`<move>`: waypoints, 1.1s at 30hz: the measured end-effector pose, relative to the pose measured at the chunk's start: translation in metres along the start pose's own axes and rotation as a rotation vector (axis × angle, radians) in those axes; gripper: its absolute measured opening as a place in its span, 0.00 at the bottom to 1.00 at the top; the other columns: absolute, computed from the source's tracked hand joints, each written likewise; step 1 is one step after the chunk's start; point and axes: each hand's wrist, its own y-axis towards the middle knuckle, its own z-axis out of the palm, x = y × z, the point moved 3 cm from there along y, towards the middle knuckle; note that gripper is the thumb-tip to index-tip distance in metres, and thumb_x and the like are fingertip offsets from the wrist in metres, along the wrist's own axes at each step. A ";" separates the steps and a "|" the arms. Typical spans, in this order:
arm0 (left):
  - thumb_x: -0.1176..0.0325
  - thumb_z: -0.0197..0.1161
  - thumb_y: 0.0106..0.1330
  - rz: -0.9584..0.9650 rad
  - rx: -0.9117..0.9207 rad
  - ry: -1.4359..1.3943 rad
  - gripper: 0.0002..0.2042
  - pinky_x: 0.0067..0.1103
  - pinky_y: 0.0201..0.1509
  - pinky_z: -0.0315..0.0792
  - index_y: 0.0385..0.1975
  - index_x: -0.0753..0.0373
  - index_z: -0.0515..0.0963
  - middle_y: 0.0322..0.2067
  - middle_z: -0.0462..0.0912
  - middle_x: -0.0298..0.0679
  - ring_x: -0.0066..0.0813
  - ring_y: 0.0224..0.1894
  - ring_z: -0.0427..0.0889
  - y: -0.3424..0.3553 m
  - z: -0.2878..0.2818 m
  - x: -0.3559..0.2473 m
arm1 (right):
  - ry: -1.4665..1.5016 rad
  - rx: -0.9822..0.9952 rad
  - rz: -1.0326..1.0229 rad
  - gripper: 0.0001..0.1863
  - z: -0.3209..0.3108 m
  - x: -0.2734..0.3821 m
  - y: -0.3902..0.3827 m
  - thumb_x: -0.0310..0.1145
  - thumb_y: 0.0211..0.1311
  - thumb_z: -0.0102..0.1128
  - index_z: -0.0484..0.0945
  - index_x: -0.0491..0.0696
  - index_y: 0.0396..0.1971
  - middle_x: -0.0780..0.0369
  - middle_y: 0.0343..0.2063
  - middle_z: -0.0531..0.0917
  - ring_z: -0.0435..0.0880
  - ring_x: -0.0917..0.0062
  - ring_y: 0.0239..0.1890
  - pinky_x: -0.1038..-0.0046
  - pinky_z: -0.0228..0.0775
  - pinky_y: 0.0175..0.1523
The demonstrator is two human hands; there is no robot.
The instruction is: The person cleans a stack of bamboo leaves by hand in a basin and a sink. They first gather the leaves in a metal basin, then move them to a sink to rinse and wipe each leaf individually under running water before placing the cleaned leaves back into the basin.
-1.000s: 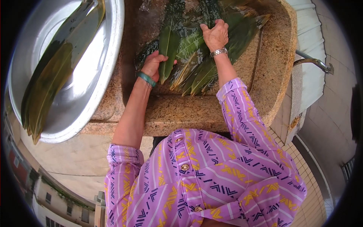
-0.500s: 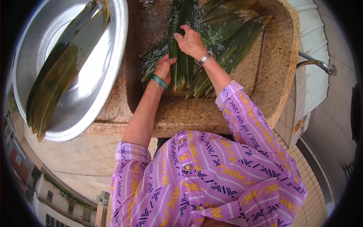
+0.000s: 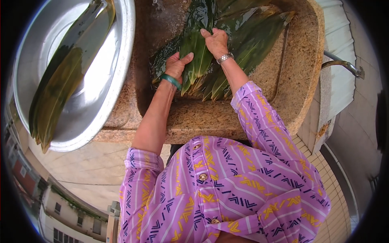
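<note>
Long green leaves (image 3: 197, 54) lie gathered in a bunch between my two hands, wet and glossy, their pointed tips toward me. My left hand (image 3: 176, 67), with a green bangle at the wrist, grips the bunch's left edge, thumb on top. On the right edge, higher up, my right hand (image 3: 217, 43) pinches the leaves with thumb and fingers; a metal watch sits on that wrist. More wet leaves (image 3: 253, 44) spread out to the right of the bunch, and others show left of it. The fingers under the leaves are partly hidden.
The leaves are in a speckled brown stone sink (image 3: 304, 60) with water in it. A large silver metal basin (image 3: 126, 48) stands at the left, with a stack of long leaves (image 3: 67, 81) across it. A curved metal pipe (image 3: 344, 65) sticks out beyond the sink's right side.
My right hand has shifted right and slightly down, now closed on the bunch's edge. My left hand has moved up a little, and the bunch is fanned wider between the hands.
</note>
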 end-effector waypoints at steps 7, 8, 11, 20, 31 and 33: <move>0.80 0.54 0.54 -0.115 -0.159 0.052 0.13 0.26 0.41 0.71 0.39 0.63 0.74 0.38 0.78 0.35 0.25 0.37 0.75 -0.016 0.004 -0.013 | 0.755 -0.006 0.620 0.25 -0.020 0.011 -0.005 0.32 0.42 0.68 0.71 0.35 0.39 0.56 0.36 0.77 0.74 0.76 0.40 0.67 0.65 0.49; 0.73 0.54 0.57 -0.109 -0.125 0.068 0.05 0.21 0.36 0.67 0.32 0.59 0.71 0.31 0.72 0.30 0.20 0.31 0.69 -0.019 0.016 -0.020 | 0.735 0.098 0.417 0.20 -0.013 0.018 -0.015 0.34 0.41 0.69 0.71 0.37 0.29 0.59 0.30 0.77 0.73 0.78 0.33 0.70 0.67 0.41; 0.67 0.53 0.58 -0.087 -0.046 0.041 0.04 0.14 0.27 0.61 0.23 0.56 0.68 0.23 0.64 0.24 0.15 0.23 0.62 -0.021 0.025 -0.024 | 0.166 0.082 0.110 0.24 -0.003 0.028 -0.040 0.39 0.37 0.71 0.61 0.45 0.08 0.65 0.10 0.70 0.62 0.80 0.15 0.72 0.62 0.22; 0.76 0.57 0.57 0.255 -0.107 0.517 0.14 0.24 0.37 0.70 0.44 0.64 0.72 0.38 0.78 0.36 0.24 0.36 0.75 0.001 0.011 -0.021 | 0.290 -0.011 0.239 0.21 -0.023 0.035 -0.021 0.37 0.38 0.70 0.62 0.46 0.13 0.67 0.11 0.66 0.68 0.81 0.13 0.77 0.63 0.18; 0.70 0.57 0.54 -0.123 0.028 1.264 0.27 0.26 0.57 0.60 0.53 0.76 0.58 0.52 0.64 0.59 0.44 0.57 0.63 -0.053 0.073 -0.101 | 0.797 0.714 0.694 0.20 -0.022 0.000 -0.015 0.47 0.49 0.62 0.62 0.52 0.17 0.71 0.10 0.63 0.68 0.82 0.13 0.77 0.61 0.18; 0.73 0.57 0.55 -0.035 0.118 1.200 0.19 0.24 0.44 0.69 0.45 0.75 0.65 0.35 0.77 0.50 0.31 0.38 0.75 -0.108 0.090 -0.154 | 0.964 0.663 0.733 0.19 -0.034 0.047 -0.035 0.55 0.52 0.54 0.64 0.56 0.18 0.70 0.17 0.69 0.70 0.81 0.21 0.78 0.61 0.26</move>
